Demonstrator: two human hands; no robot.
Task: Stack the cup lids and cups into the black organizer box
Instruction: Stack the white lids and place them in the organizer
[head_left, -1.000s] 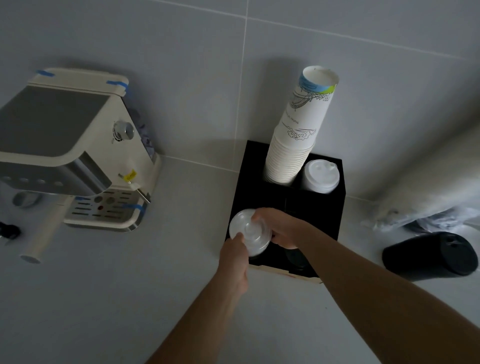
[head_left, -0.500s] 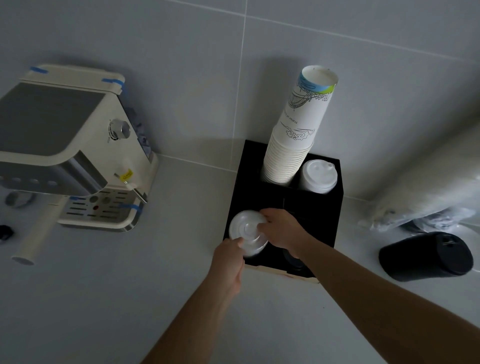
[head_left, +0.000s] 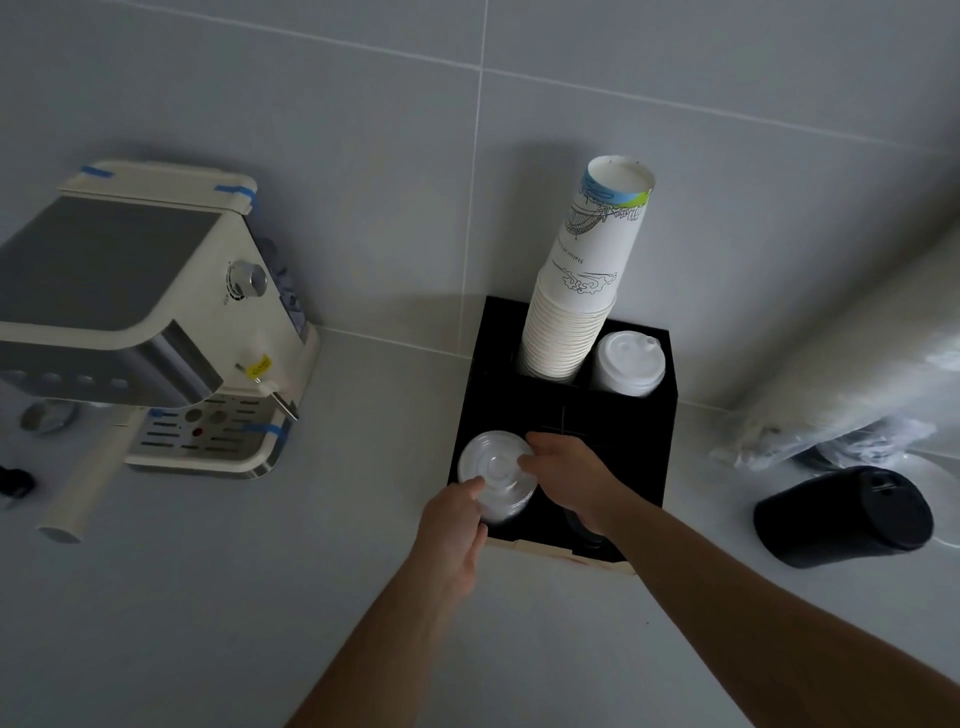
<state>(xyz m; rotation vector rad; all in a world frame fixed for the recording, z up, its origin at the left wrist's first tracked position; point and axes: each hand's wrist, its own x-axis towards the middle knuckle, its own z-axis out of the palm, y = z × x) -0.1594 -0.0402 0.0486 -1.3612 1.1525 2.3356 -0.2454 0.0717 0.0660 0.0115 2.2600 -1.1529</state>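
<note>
While both hands are working at the near-left compartment of the black square organizer box (head_left: 618, 457), the stack of clear plastic cup lids (head_left: 496, 473) is sitting part-way into that slot, its top lid facing up and still above the rim.

Left hand (head_left: 452, 530): thumb and fingertips are pressing the near edge of the clear stack. Grip closed on the lids.

Right hand (head_left: 566, 480): fingertips are pinching the far-right edge of the same stack. Grip also closed on the lids.

Key relation: the stack's long axis is running roughly vertical, in line with the slot below it, and it is lying between the two grips, left hand on the near side, right hand on the far-right side. Neither hand is clearly nearer; both are touching. The coming move is probably a straight push or release downward, so the stack needs keeping upright.

Containers:
- Far-left compartment is holding a tall stack of white printed paper cups (head_left: 579, 301), leaning a little toward the wall.
- Far-right compartment is holding a stack of white opaque sip lids (head_left: 628, 361).
- Near-right compartment is mostly hidden under the right wrist; contents are too dark to tell.

The box is standing at the back edge of the pale grey bench (head_left: 260, 597), against the tiled wall.
</note>
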